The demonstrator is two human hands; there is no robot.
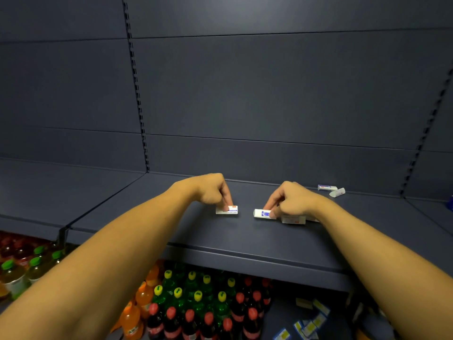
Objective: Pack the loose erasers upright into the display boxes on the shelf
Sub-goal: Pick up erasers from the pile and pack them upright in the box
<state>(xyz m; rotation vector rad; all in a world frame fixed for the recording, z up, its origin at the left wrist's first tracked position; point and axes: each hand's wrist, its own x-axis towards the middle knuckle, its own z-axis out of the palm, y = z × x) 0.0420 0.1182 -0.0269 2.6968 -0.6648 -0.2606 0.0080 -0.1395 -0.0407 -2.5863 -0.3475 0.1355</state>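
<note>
— On the dark grey shelf (245,239), both your bare hands are down among the erasers. Your left hand (210,190) has its fingers curled, the tips pinching a white eraser (227,210) with a blue-and-red sleeve that lies flat on the shelf.

— And your right?

— Your right hand (290,198) is curled too, its fingertips (272,214) closed on a second eraser (261,213), white with a blue sleeve, also lying flat. The two erasers are near each other but apart, with bare shelf between them.

— Anything else under your right hand?

— A third eraser (293,220), pale with a faint red mark, lies just beside the second one, partly hidden by your palm. You cannot tell whether your hand touches it.

— Further back?

— Two loose erasers (331,190) lie against the back panel (269,94), to the right of your right hand and well apart from it, close to each other. On the level below stand bottles (196,305) with green, yellow and red caps, and small blue-and-yellow packets (306,327) lie scattered at lower right.
</note>
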